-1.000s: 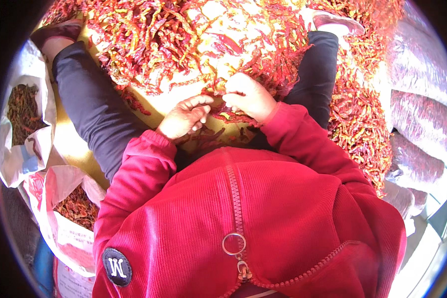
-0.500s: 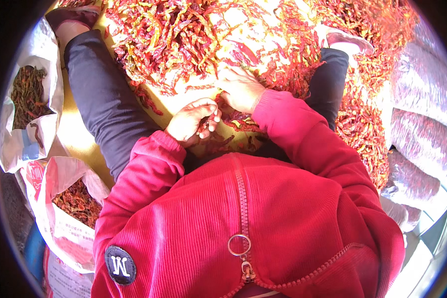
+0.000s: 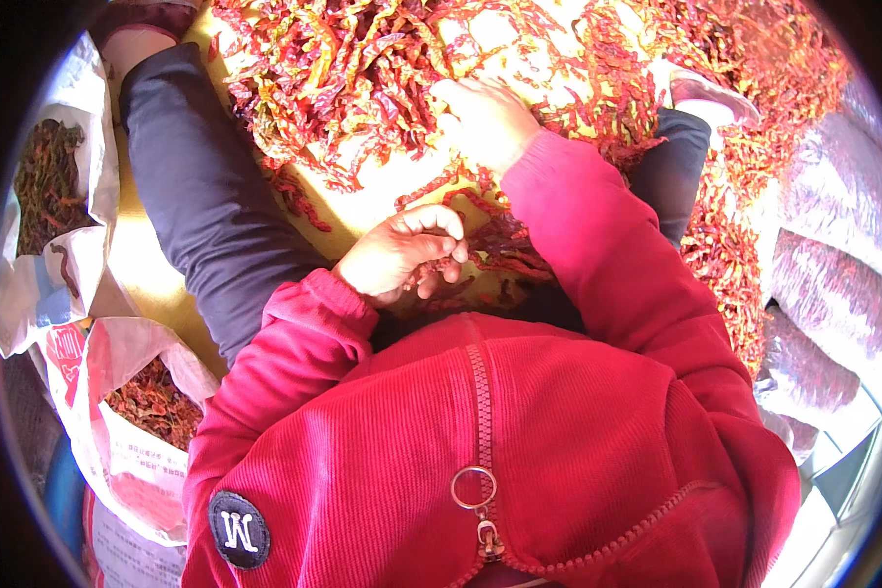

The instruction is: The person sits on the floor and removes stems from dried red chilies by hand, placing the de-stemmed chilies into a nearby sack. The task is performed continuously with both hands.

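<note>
A big heap of dried red chillies [image 3: 363,69] lies spread on a yellow sheet [image 3: 382,196] between my legs. My right hand [image 3: 485,118] reaches forward into the heap, palm down, fingers on the chillies; whether it grips any is hidden. My left hand [image 3: 402,255] stays close to my body with its fingers curled, and red chillies [image 3: 461,250] show at its fingertips. I wear a red zip jacket [image 3: 480,441] and dark trousers [image 3: 206,206].
Two white sacks stand at my left: the far sack [image 3: 59,196] holds darker chillies, the near sack [image 3: 137,412] holds red ones. More chillies [image 3: 735,245] lie heaped at the right, beside pale filled sacks [image 3: 833,284]. A shoe [image 3: 706,93] shows at the upper right.
My right hand has moved away from the left one and forward into the heap. My left hand has drawn back toward my body with its fingers curled.
</note>
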The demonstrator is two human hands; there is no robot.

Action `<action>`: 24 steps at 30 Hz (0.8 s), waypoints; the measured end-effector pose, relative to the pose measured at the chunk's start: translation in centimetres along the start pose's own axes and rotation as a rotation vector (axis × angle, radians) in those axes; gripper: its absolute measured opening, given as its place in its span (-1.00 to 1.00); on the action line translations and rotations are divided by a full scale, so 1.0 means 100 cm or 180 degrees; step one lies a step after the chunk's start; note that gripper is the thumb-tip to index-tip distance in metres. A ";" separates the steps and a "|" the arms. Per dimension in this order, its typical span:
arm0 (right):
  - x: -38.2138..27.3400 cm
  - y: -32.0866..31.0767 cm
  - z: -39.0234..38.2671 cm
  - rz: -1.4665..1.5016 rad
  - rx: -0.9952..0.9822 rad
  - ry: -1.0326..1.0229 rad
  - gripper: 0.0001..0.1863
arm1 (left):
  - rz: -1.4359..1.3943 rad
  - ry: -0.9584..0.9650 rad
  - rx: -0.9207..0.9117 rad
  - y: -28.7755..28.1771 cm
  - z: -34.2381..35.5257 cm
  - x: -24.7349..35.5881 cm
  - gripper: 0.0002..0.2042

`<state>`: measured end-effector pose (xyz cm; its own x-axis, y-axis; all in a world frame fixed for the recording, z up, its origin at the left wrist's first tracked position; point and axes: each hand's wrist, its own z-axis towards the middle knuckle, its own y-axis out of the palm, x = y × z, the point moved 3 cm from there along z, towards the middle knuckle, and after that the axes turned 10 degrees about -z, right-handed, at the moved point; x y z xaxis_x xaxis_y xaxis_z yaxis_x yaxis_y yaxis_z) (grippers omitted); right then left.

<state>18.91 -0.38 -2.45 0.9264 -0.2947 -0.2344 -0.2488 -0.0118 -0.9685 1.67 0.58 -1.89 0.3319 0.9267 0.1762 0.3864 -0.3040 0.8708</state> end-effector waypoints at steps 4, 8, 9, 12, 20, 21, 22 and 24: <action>0.005 0.010 0.004 -0.0283 -0.0445 -0.0066 -0.79 | -0.0088 -0.0056 0.0094 -0.004 0.000 0.001 -0.92; 0.031 0.011 -0.022 0.0505 0.0245 -0.0214 -0.70 | -0.0188 -0.0014 0.0108 -0.004 0.002 -0.001 -0.91; 0.042 0.014 -0.030 0.0864 -0.0107 0.0274 -0.72 | -0.0230 -0.0020 0.0124 -0.006 0.003 -0.002 -0.91; 0.055 0.013 -0.052 0.1978 -0.0775 0.1331 -0.75 | -0.0151 0.0024 0.0193 -0.009 0.005 -0.003 -0.91; 0.017 -0.021 -0.066 0.3646 -0.0855 0.1254 -0.84 | -0.0043 0.0228 0.0319 -0.013 0.008 0.001 -0.87; 0.012 -0.022 -0.066 0.3652 -0.0954 0.1186 -0.86 | -0.0037 0.0216 0.0366 -0.011 0.008 0.001 -0.86; 0.008 -0.022 -0.067 0.3657 -0.1054 0.1114 -0.87 | -0.0033 0.0206 0.0414 -0.009 0.009 0.002 -0.84; -0.001 -0.019 -0.071 0.2926 -0.0833 0.0562 -0.89 | -0.0098 0.0147 0.0372 -0.007 0.010 0.001 -0.82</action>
<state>17.29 -7.13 0.03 0.2888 -0.4339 -0.8534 -0.9290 0.0887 -0.3594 2.33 0.71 -2.98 0.2794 0.9444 0.1735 0.4943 -0.2964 0.8172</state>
